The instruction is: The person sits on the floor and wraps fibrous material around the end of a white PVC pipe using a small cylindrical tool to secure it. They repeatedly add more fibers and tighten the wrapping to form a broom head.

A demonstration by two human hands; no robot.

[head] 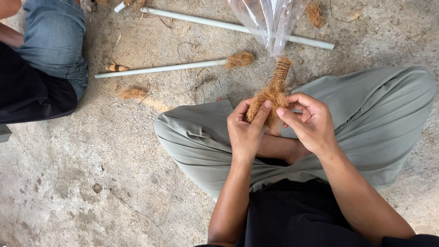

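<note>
The coir bundle (273,93) was pinched between the left hand (246,128) and right hand (308,121), both closed on its loose fibres, steadying them above the lap.

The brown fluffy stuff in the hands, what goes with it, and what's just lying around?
In use:
left hand
right hand
fibre bundle
cord wrap
plastic bag

Lying about:
long pipe
short pipe
fibre tuft
loose clump
floor
another person's jeans
</note>
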